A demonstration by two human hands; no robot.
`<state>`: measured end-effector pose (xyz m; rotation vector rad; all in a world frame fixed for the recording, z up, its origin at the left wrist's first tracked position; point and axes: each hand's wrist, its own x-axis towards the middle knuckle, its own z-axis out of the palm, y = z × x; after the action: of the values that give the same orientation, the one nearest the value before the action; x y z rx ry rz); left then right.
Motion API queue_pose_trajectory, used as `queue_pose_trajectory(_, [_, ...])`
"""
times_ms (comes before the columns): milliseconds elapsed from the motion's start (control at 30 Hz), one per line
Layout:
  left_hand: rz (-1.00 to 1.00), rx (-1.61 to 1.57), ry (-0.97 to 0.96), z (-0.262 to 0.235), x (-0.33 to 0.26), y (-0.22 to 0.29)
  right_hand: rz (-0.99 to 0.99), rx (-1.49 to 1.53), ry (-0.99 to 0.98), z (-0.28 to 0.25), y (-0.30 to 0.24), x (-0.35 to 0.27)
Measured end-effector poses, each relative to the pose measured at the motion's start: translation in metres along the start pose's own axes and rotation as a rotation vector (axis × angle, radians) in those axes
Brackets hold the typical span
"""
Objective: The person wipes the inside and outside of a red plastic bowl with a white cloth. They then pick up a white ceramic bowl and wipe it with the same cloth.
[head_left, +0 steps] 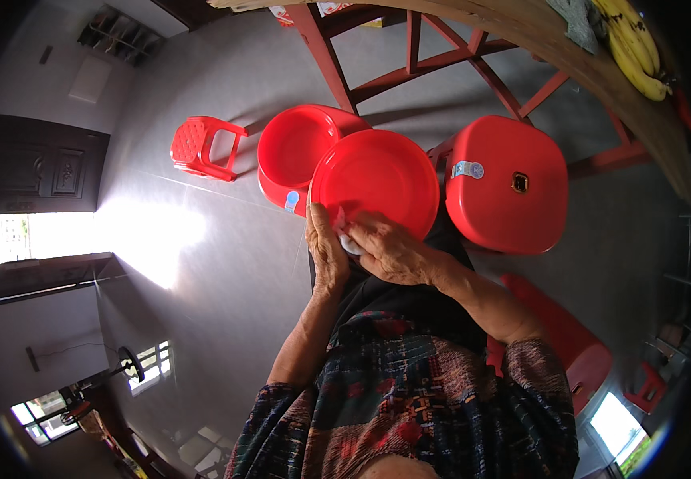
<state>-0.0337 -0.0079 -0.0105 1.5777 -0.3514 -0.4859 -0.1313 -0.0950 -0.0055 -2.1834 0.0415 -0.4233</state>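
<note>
Head view: left hand (325,251) grips the near rim of a red plate (377,188) on the lap, fingers clamped; right hand (389,251) presses a white cloth (348,242) there. Wiping looks underway; red basin (297,148) sits just beyond.

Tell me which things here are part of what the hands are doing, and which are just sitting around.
In use:
- red plate, held at its edge by the left hand
- white cloth, pressed to the plate by the right hand

Lying about:
- red basin
- small red stool
- red square stool
- bananas on the wooden table
</note>
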Motion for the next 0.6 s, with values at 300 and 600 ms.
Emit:
queue_pose_trajectory(300, [0.071,0.140,-0.152,0.001,-0.003,0.029,-0.046,-0.804,0.093,-0.036,0.035,-0.022])
queue_pose_trajectory(600, [-0.058,0.108,-0.104,0.000,0.001,0.020,0.019,0.025,0.166,0.006,-0.006,-0.011])
